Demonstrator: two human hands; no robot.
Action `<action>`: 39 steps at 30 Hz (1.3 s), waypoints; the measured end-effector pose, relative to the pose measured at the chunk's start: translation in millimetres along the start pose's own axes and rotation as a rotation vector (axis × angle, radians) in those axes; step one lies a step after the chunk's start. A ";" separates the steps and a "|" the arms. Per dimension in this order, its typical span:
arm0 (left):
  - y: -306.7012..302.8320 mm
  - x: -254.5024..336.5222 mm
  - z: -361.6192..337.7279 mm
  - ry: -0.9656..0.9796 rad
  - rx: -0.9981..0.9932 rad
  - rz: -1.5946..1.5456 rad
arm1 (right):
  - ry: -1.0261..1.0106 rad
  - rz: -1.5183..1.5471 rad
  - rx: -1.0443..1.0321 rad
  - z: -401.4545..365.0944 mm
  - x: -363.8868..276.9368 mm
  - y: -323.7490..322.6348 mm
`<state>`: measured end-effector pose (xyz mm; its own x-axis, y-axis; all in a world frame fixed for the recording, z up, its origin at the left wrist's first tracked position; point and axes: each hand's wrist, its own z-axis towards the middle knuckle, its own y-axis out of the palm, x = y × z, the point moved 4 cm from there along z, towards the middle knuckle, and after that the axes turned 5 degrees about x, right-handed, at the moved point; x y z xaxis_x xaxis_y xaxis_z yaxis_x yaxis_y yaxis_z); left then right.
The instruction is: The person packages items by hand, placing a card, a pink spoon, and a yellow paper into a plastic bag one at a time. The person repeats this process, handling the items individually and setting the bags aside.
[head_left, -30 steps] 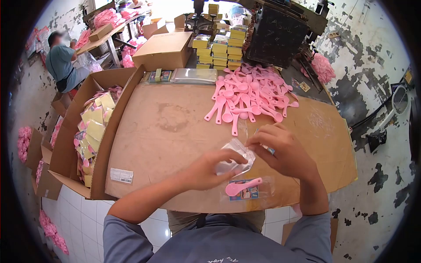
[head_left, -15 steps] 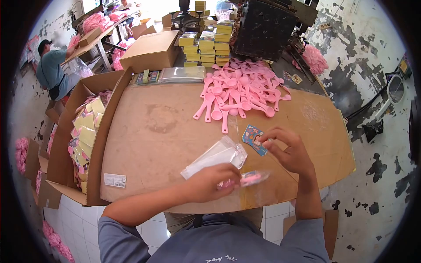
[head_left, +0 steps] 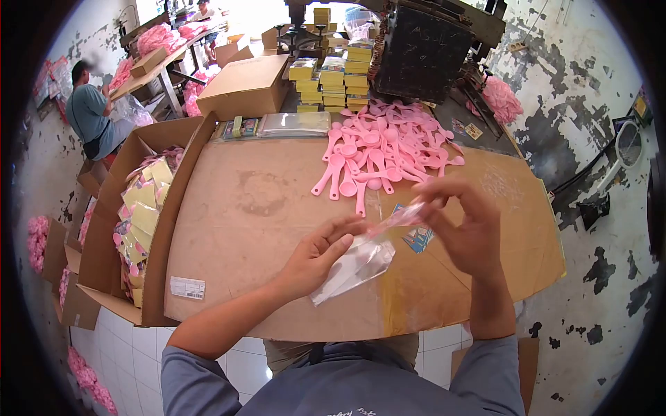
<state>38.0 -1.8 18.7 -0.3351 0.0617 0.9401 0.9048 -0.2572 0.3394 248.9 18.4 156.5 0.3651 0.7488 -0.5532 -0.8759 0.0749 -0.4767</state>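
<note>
Right hand [head_left: 463, 229]: fingers pinching pink packet [head_left: 400, 217] | left hand [head_left: 313, 258]: fingers curving apart by clear bags [head_left: 359, 269] | from bags, spoons [head_left: 388, 142] lying 12 o'clock, cards [head_left: 419, 241] 2 o'clock, presumably for reach

The person's shirt [head_left: 374, 383], slate blue-grey, has short sleeves [head_left: 198, 378] ending near the elbows; white script lettering [head_left: 347, 412] marks its front, partly cut off at the lower edge. The trousers [head_left: 283, 351] are khaki-brown.

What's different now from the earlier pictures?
The pink packet, just before in the left hand near the cardboard's front edge, is now farther forward, held by the right hand, which has left the cards. The spoon pile and filled box look unchanged.
</note>
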 end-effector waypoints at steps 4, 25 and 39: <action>-1.0 17.0 -6.4 0.402 -0.018 0.410 | -0.151 -0.082 -0.190 11.5 -22.8 16.1; 3.5 23.5 -18.1 0.311 0.108 0.357 | -0.448 -0.423 -0.092 -3.4 -25.4 71.0; 1.9 26.0 -21.5 0.365 0.094 0.414 | -0.415 -0.399 -0.084 -1.0 -28.5 71.1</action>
<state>25.4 -21.4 43.1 -0.0010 -0.3680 0.9298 0.9941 -0.1013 -0.0390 176.6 1.8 137.8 0.4928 0.8700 -0.0138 -0.6616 0.3644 -0.6553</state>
